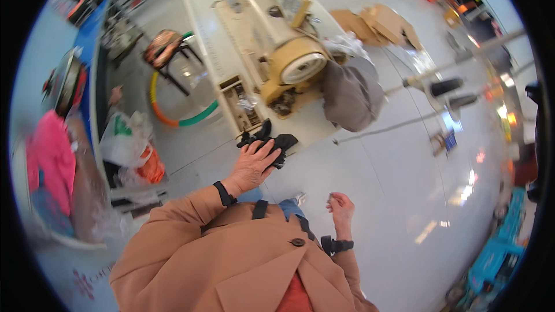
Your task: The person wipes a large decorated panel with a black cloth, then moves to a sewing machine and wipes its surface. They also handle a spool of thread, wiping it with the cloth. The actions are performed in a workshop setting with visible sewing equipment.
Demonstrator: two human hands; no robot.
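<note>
My left hand (253, 167) lies over a bunched black cloth (282, 145) at the near corner of a sewing machine table (310, 132); whether its fingers grip the cloth cannot be told. My right hand (341, 208) is raised over the floor with its fingers bent together, a tiny dark thing at the fingertips, too small to name. The yellowed industrial sewing machine (277, 43) stands on the table, its white handwheel (303, 68) towards me. A grey-brown cloth (353, 93) hangs at its right side. An open compartment (242, 104) holds small parts.
To the left are a stool (164, 47), a coloured hoop (162, 118), plastic bags (123, 141) and pink fabric (52, 156). Flattened cardboard (377, 26) lies beyond the table. A metal pole stand (440, 89) is at the right, a turquoise wheeled object (496, 255) at lower right.
</note>
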